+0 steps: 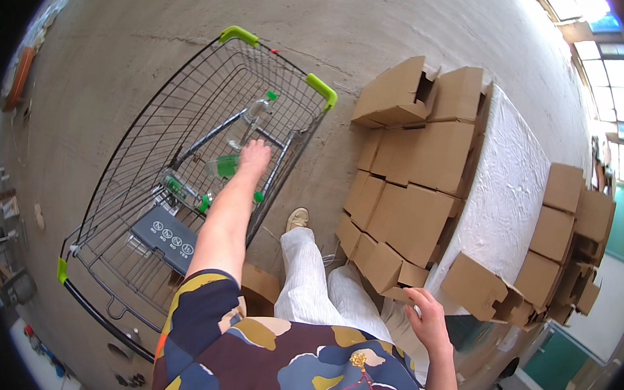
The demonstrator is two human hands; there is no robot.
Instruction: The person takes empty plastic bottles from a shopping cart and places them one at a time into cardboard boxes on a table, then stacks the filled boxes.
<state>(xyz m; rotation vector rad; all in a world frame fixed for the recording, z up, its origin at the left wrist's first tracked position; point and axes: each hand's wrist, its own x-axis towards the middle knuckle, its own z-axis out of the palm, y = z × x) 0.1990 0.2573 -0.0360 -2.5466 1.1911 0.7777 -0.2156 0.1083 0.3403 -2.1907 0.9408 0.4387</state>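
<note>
My left hand (255, 158) reaches down into a wire shopping cart (120, 165) with light green corner caps. Its fingers are curled at a clear plastic bottle (223, 165) with a green label, whose far end is hidden behind the hand. Beyond the fingers lies another clear bottle (258, 109) with a green cap. Nearer to me, a green-labelled bottle (178, 187) rests on the cart's wires, and a green cap (258, 197) shows beside my forearm. My right hand (430, 320) is held with thumb and fingers apart, beside the flap of an opened cardboard box (378, 265).
Stacked brown cardboard boxes (409, 214) stand to the right along a white-covered surface (499, 188), with more boxes (553, 229) beyond it. A grey child-seat panel (166, 237) is in the cart's near end. My shoe (297, 219) is on the concrete floor between cart and boxes.
</note>
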